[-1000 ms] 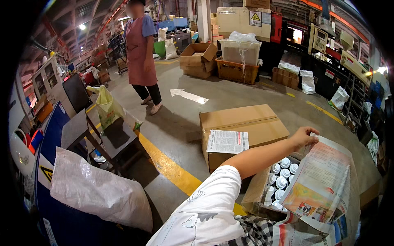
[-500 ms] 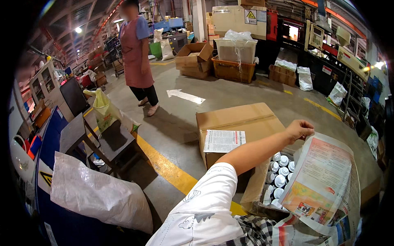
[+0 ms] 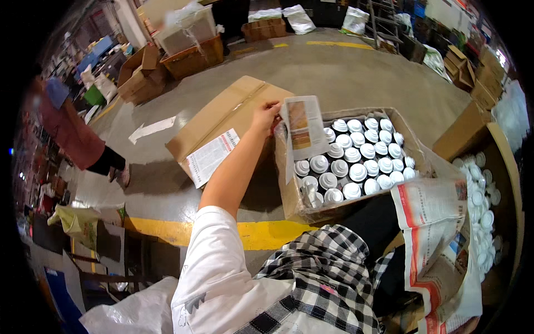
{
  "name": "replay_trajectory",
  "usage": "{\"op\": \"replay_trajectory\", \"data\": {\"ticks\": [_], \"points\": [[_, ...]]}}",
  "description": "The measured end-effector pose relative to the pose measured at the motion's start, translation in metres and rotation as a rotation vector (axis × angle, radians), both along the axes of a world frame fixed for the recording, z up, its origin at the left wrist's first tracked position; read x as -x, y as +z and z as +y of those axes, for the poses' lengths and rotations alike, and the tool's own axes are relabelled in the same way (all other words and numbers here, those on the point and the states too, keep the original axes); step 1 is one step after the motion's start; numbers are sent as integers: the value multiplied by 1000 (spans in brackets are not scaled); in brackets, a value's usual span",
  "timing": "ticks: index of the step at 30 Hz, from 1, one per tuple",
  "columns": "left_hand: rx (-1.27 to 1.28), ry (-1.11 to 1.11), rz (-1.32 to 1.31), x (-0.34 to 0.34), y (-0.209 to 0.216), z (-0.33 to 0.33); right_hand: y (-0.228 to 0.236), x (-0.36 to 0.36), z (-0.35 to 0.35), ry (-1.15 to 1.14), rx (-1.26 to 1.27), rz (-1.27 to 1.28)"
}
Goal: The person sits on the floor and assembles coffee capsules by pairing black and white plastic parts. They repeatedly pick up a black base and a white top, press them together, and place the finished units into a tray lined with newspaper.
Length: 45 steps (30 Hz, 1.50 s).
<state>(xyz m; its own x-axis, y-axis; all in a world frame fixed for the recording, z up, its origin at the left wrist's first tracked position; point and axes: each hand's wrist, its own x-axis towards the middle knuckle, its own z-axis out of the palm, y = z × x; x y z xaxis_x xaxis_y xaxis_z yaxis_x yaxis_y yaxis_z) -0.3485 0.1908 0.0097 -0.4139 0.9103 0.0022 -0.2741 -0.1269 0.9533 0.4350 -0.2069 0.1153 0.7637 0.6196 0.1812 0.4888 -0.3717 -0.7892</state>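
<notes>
Pinching one printed sheet point(image 3: 307, 127), our left hand point(image 3: 268, 116) held it at one bottle box's point(image 3: 287, 195) left side. One carton point(image 3: 222, 110) stood behind our forearm point(image 3: 236, 167), another bottle box point(image 3: 512, 183) rightward. Our right hand's grip we couldn't tell.

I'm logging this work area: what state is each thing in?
Sheet: held by an edge, hanging
Left hand: pinching sheet
Bottles: capped
Bottle box: open, filled
Taped box: closed
Newspaper: creased, spread
Right box: open
Far carton: open
</notes>
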Motion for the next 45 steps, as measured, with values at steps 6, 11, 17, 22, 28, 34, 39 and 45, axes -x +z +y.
{"op": "replay_trajectory", "data": {"ticks": [6, 11, 17, 22, 28, 34, 39, 45], "points": [[-12, -77, -45, -21, -30, 10, 4, 3, -26, -90, 10, 7], [-57, -17, 3, -9, -74, 22, -8, 32, 8, -6, 50, 45], [532, 208, 771, -14, -142, 8, -34, 72, 67, 133, 115, 122], [493, 219, 1023, -48, -147, 27, -50, 106, 111, 230, 164, 176], [679, 293, 956, -41, -165, 83, -70, 133, 156, 324, 226, 238], [775, 339, 743, -34, -179, 116, -80, 155, 189, 369, 280, 261], [465, 427, 1092, -36, -178, 115, -85, 172, 216, 440, 317, 274], [142, 474, 432, -47, -111, 86, -89, 195, 235, 527, 343, 268]]}}
